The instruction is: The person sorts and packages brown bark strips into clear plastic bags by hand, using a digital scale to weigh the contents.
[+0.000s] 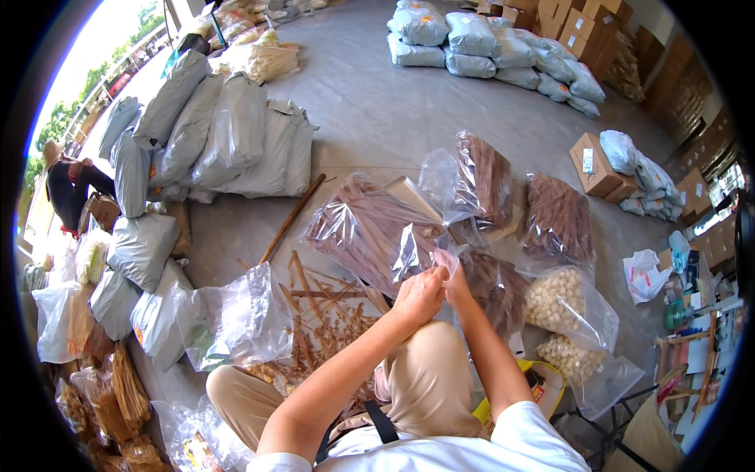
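Note:
A large clear plastic bag (366,228) full of long, flat brown strips lies before me, slanting toward my knees. At its near right end my left hand (422,296) is closed on the gathered plastic, above my raised knee. Right beside it, my right hand (455,285) is closed on the same end of the bag, the two hands touching. A pinkish patch shows just above the fingers; I cannot make out what it is. Further bags of brown strips stand beyond, one upright bag (483,181) and another bag (557,216) to its right.
Bags of pale round pieces (556,299) lie to my right, near a yellow bag (550,389). Loose brown sticks (330,334) and a long pole (292,218) lie left of centre. Grey sacks (232,130) are piled at left, with a person (75,185) beyond. Cartons (594,169) stand at right.

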### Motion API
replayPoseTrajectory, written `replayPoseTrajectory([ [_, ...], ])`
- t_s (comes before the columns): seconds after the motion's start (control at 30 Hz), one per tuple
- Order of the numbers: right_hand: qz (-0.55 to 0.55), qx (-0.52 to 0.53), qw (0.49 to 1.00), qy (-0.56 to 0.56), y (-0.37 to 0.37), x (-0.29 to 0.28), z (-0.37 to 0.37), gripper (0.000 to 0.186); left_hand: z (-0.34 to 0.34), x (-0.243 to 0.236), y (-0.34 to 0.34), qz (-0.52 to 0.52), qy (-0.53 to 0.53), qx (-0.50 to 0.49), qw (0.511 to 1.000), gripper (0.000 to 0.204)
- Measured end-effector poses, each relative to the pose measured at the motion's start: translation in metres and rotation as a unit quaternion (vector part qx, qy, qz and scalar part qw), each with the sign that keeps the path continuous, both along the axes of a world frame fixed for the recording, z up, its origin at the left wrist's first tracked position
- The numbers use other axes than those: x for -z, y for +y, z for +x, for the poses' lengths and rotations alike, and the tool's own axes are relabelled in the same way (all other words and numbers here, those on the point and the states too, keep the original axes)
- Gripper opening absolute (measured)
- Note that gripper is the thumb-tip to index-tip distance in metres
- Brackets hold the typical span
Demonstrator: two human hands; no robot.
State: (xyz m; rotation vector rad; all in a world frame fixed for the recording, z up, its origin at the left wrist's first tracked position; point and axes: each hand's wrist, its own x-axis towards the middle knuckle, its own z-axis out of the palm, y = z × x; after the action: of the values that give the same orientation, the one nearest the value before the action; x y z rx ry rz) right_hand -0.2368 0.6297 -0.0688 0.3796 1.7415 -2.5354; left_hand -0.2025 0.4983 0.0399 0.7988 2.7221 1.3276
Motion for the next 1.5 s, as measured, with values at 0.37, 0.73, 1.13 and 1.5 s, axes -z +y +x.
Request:
replayPoseTrajectory([
  [0.37,0.052,-0.135,0.989,0.027,0.02,0.027,0.015,0.065,-0.004,0.003,0.003,-0.027,-0.02,0.032,0.999,0.017],
  [0.73,0.112,-0.331,0.937,-0.006,0.042,0.028,-0.001,0.041,-0.001,-0.004,-0.003,-0.025,-0.05,0.031,0.998,0.016],
  [1.13,0.158,-0.087,0.979,0.091,0.007,0.042,0.005,0.039,-0.001,0.005,-0.006,-0.016,-0.02,0.036,0.999,0.014],
  [1.5,0.095,-0.214,0.972,-0.012,-0.025,-0.007,-0.036,0.032,-0.004,0.007,0.001,0.024,-0.024,0.073,0.997,0.015],
])
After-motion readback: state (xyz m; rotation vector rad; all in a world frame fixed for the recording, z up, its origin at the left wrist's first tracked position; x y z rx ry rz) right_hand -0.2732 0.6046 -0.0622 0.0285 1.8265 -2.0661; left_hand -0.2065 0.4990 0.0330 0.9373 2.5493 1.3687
